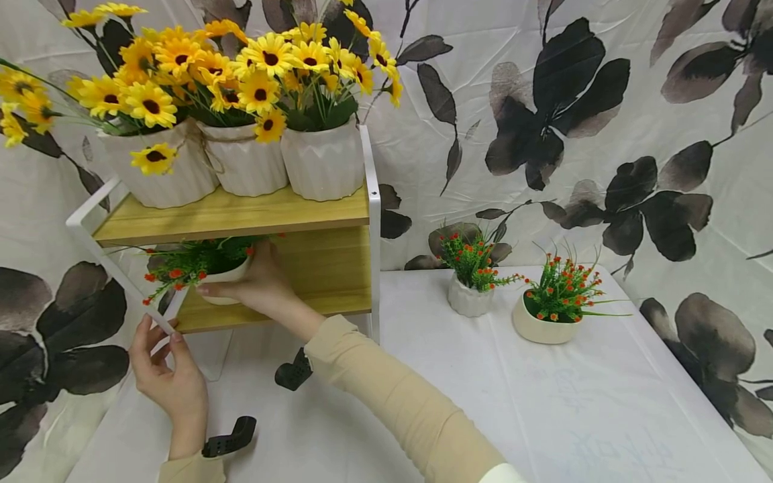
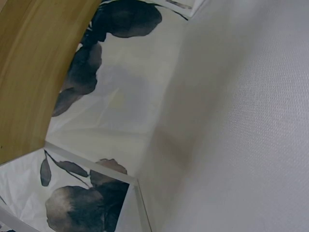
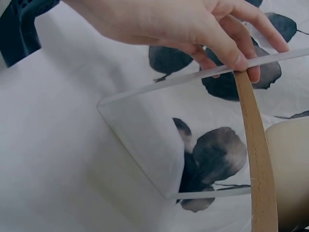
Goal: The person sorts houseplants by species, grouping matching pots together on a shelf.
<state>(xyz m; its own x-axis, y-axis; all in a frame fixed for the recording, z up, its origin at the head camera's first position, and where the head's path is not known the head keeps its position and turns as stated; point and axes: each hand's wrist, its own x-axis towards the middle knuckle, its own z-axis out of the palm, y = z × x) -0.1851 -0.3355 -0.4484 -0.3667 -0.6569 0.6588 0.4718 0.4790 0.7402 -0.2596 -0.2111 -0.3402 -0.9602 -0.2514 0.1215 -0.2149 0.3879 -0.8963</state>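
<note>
A two-tier shelf (image 1: 320,218) has wooden boards and a white frame (image 1: 145,285). My left hand (image 1: 175,382) pinches the frame's front upright beside the lower board; the right wrist view also shows this hand (image 3: 193,29), thumb and fingers on the white bar. My right hand (image 1: 262,282) reaches onto the lower board and grips a cream flowerpot (image 1: 226,278) with green leaves and small red flowers. Part of this pot is behind the hand, and its plant sits under the upper board. In the right wrist view the cream pot (image 3: 292,164) is at the right edge.
Three white pots of yellow sunflowers (image 1: 323,157) stand on the upper board. To the right, a ribbed white pot (image 1: 471,298) and an oval cream pot (image 1: 543,329), both with red flowers, stand on the white-covered table (image 1: 483,389). A flower-patterned cloth (image 1: 453,154) hangs behind.
</note>
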